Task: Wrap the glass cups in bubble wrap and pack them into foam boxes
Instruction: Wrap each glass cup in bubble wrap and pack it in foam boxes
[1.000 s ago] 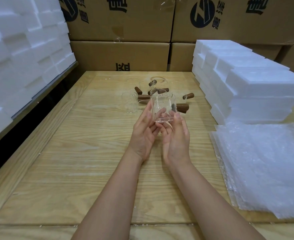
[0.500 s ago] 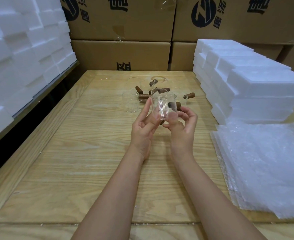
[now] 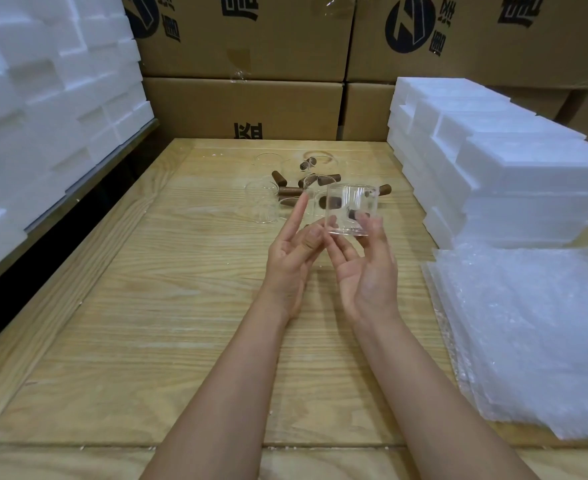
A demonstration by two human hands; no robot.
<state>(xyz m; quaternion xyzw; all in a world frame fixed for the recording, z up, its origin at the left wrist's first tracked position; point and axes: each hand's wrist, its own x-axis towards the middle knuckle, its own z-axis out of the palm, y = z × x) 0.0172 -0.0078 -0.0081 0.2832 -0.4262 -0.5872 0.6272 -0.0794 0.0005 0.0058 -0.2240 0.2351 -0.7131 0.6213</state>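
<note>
Right hand (image 3: 365,275) pinched the glass cup (image 3: 353,209) by its base, palm up, fingers curled behind it. Cup was raised off the table, bare, probably for a check before wrapping. Left hand (image 3: 290,261) sat at the cup's lower left, index straight up; gripping or just steadying, couldn't tell. Bubble wrap (image 3: 534,337) lay right of the cup, within reach. Spare cups (image 3: 263,206) behind it, foam boxes (image 3: 514,174) right-rear, cartons (image 3: 244,109) beyond.

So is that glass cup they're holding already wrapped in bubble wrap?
No, the glass cup in the right hand is bare clear glass, while the bubble wrap sheets lie stacked on the table.
</note>
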